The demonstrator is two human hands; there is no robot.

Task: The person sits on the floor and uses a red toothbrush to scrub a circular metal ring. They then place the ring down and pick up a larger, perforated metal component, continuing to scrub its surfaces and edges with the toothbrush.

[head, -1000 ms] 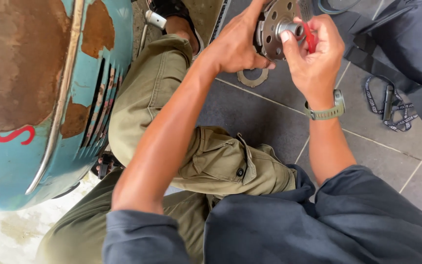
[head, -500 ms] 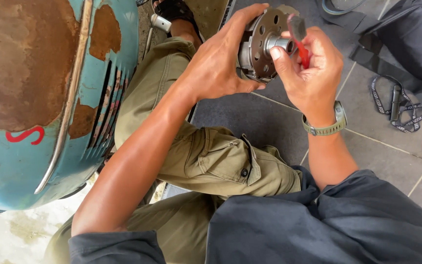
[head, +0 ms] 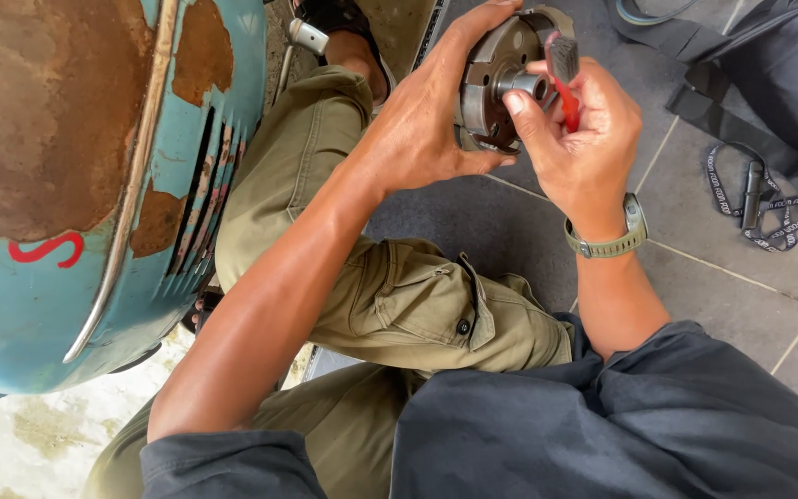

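My left hand [head: 427, 125] grips a round dark metal drum-shaped part [head: 496, 79] from the left and behind, holding it up over my knees. My right hand [head: 579, 139] is closed around a red-handled tool [head: 565, 83], with my fingertips at the short steel hub sticking out of the part's middle. The tool's working end is hidden behind my fingers. A grey-green watch sits on my right wrist.
A rusty turquoise scooter body panel [head: 76, 185] with louvre slots fills the left side. My legs in olive trousers stretch over grey floor tiles [head: 722, 240]. A black strap with a metal clip [head: 755, 199] lies on the tiles at right, under a dark bag [head: 778, 65].
Both hands have turned the round part so its open face tilts more toward me. The red tool stays in my right hand against the hub.
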